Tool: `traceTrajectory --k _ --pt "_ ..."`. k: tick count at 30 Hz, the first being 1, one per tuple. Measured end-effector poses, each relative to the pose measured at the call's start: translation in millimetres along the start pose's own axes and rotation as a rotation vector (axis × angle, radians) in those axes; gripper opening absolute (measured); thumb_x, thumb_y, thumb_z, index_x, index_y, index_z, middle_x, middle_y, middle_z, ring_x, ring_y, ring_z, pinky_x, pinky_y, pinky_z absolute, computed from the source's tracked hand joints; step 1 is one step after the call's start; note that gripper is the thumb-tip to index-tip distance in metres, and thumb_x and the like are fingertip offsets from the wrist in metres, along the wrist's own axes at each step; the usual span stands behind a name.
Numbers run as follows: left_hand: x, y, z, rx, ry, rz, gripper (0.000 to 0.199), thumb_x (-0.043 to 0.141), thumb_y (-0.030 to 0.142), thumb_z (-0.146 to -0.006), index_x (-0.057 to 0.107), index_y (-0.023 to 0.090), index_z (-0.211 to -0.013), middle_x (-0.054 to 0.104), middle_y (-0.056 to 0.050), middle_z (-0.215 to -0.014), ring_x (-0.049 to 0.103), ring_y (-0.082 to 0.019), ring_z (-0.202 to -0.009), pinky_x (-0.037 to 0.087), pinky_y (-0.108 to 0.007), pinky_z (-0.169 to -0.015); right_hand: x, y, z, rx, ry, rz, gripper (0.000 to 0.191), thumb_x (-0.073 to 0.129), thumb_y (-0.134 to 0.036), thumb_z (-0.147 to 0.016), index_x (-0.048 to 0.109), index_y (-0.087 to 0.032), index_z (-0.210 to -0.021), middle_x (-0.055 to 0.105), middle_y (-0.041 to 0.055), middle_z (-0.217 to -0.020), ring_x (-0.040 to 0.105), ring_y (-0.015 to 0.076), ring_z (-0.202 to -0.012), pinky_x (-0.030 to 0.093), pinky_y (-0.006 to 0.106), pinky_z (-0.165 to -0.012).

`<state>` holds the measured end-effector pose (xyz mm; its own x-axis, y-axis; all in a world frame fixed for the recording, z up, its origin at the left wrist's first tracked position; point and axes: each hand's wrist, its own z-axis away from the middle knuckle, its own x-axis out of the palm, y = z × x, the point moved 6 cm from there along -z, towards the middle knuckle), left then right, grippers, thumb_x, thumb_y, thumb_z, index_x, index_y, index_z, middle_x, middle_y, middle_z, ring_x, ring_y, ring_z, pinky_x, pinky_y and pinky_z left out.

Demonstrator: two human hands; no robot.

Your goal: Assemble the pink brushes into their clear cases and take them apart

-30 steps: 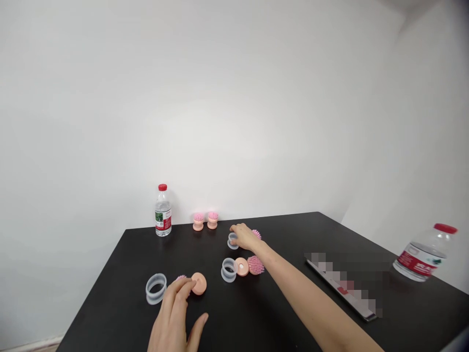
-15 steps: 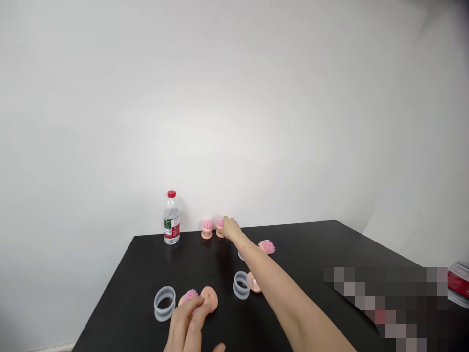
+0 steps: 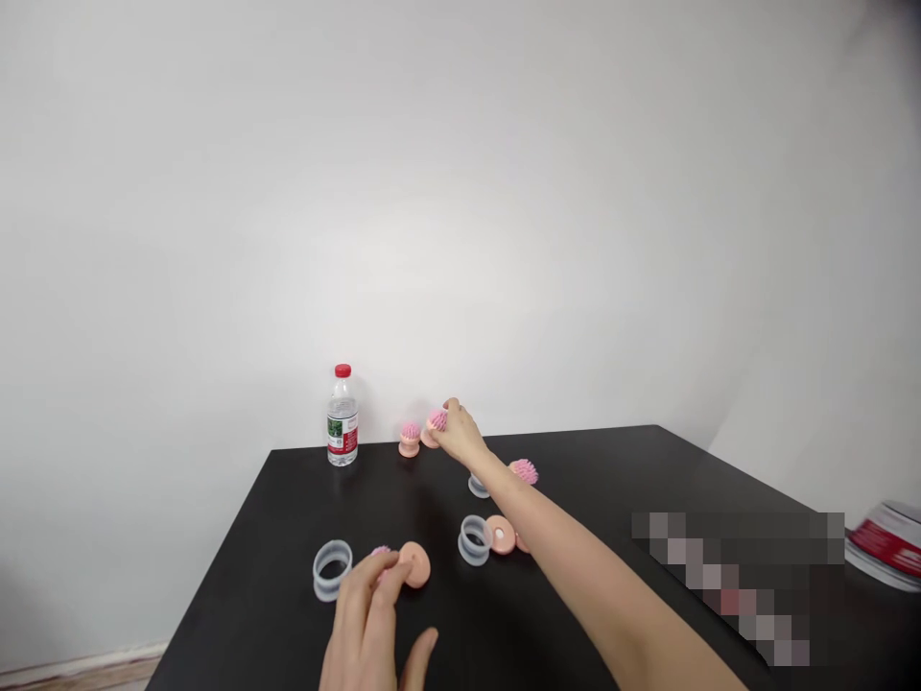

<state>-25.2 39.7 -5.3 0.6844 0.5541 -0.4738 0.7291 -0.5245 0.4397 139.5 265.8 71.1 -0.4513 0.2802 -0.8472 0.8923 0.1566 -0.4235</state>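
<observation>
"Tilted now, that's the change: half a second ago the gripped brush (image 3: 435, 422) at the back stood upright at my right hand (image 3: 462, 437), and now its bristles lean over to the right."

"Do you really have it?"

"Yes, pinched between thumb and fingers. Whether its base is off the bench (image 3: 237, 547), I can't tell."

"And your left hand (image 3: 366, 609)?"

"Fingers loosely spread, thumb well apart, pinching nothing. My fingertips reach the edge of one peach disc (image 3: 419, 566) and mostly hide a bristly piece (image 3: 382, 550)."

"How many pink-bristled ones altogether?"

"Four showing bristles: the one I'm pinching, an upright brush (image 3: 409, 440) just beside it, the one behind my left fingers, and a lying brush (image 3: 525, 470) beyond my right forearm (image 3: 576, 547)."

"Discs and rings?"

"Two discs; the second, a white-centred disc (image 3: 507, 538), sits right by the middle ring (image 3: 473, 557). Three clear rings: that one, the left ring (image 3: 325, 589) beside my left hand, and the far ring (image 3: 480, 489), partly hidden by my arm."

"Farther out?"

"Two bottles: a red-capped bottle (image 3: 342, 427) upright at back left, and a blurred bottle (image 3: 888, 542) cut off at the right edge. One pixelated patch (image 3: 726, 585) covers something on the right."
</observation>
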Motion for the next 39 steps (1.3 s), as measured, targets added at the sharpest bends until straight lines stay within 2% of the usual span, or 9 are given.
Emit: traceTrajectory --k 5,8,11,15,19,25,30,34,39 --pt "-12.1 -2.8 -7.9 -0.013 -0.037 0.008 0.042 0.061 0.037 -0.089 0.053 0.022 -0.127 0.06 -0.016 -0.124 0.06 -0.033 -0.115 0.056 -0.049 -0.088 -30.4 -32.3 109.9 -0.211 -0.012 -0.175 0.049 0.066 -0.034 -0.084 0.046 -0.023 -0.127 0.063 0.0078 -0.119 0.063 0.0231 -0.106 0.048 0.034 -0.091" --pt "-12.7 -3.0 -9.9 0.048 -0.075 0.012 0.047 0.067 0.042 -0.084 0.054 0.02 -0.124 0.065 -0.015 -0.119 0.064 -0.033 -0.111 0.058 -0.048 -0.086 -26.3 -41.0 173.3 -0.291 -0.099 -0.415 0.049 0.067 -0.029 -0.08 0.048 -0.025 -0.125 0.061 0.0071 -0.121 0.061 0.0245 -0.11 0.048 0.037 -0.093" --pt "-7.5 -9.4 -10.3 -0.006 -0.134 0.048 0.038 0.064 0.04 -0.084 0.058 0.02 -0.116 0.072 -0.011 -0.106 0.071 -0.03 -0.096 0.061 -0.042 -0.073 -12.1 -36.3 203.1 -0.226 -0.203 -0.512 0.057 0.07 -0.027 -0.075 0.047 -0.026 -0.127 0.06 0.0076 -0.123 0.06 0.0266 -0.112 0.048 0.041 -0.095" --pt "0.6 -18.7 -10.3 -0.149 -0.242 0.105 0.031 0.061 0.037 -0.082 0.061 0.022 -0.109 0.075 -0.007 -0.099 0.074 -0.027 -0.084 0.061 -0.037 -0.066 -4.6 -31.2 208.0 -0.241 -0.186 -0.616 0.058 0.072 -0.021 -0.071 0.05 -0.025 -0.124 0.058 0.0072 -0.124 0.058 0.0258 -0.113 0.047 0.041 -0.098" --pt "5.4 -15.2 -10.3 -0.084 -0.313 0.091 0.034 0.066 0.038 -0.079 0.061 0.024 -0.11 0.075 -0.005 -0.1 0.074 -0.027 -0.085 0.06 -0.035 -0.065 2.4 -29.0 211.2 -0.299 -0.184 -0.679 0.062 0.08 -0.018 -0.064 0.053 -0.025 -0.119 0.06 0.0048 -0.118 0.06 0.0245 -0.108 0.047 0.039 -0.096" --pt "9.3 -1.4 -5.9 0.066 -0.302 0.057 0.027 0.066 0.023 -0.076 0.059 0.027 -0.102 0.072 -0.003 -0.099 0.07 -0.027 -0.095 0.059 -0.037 -0.074 13.4 -22.7 218.1 -0.264 -0.19 -0.666 0.058 0.084 -0.019 -0.064 0.055 -0.027 -0.113 0.063 0.0013 -0.111 0.061 0.0246 -0.104 0.049 0.036 -0.091" --pt "5.6 -2.1 -3.3 -0.003 -0.223 0.088 0.024 0.065 0.036 -0.083 0.06 0.025 -0.103 0.07 -0.004 -0.09 0.068 -0.025 -0.082 0.057 -0.036 -0.068 6.3 -21.3 220.5 -0.274 -0.148 -0.737 0.051 0.08 -0.021 -0.071 0.055 -0.028 -0.115 0.064 0.0004 -0.112 0.062 0.0227 -0.103 0.049 0.036 -0.092" --pt "-0.6 0.7 -5.9 0.087 -0.181 0.043 0.03 0.069 0.042 -0.082 0.06 0.025 -0.106 0.072 -0.006 -0.098 0.069 -0.028 -0.095 0.057 -0.039 -0.077 1.3 -19.9 218.7 -0.291 -0.092 -0.775 0.047 0.082 -0.033 -0.071 0.057 -0.026 -0.111 0.067 0.0011 -0.108 0.064 0.0219 -0.097 0.051 0.034 -0.089" --pt "-4.8 9.2 -9.9 0.166 -0.182 -0.009 0.03 0.073 0.043 -0.078 0.06 0.025 -0.098 0.073 -0.005 -0.097 0.071 -0.028 -0.095 0.059 -0.037 -0.073 0.3 -20.5 216.4 -0.356 -0.06 -0.814 0.053 0.083 -0.05 -0.068 0.06 -0.024 -0.109 0.069 0.0034 -0.108 0.066 0.0225 -0.095 0.052 0.033 -0.087"
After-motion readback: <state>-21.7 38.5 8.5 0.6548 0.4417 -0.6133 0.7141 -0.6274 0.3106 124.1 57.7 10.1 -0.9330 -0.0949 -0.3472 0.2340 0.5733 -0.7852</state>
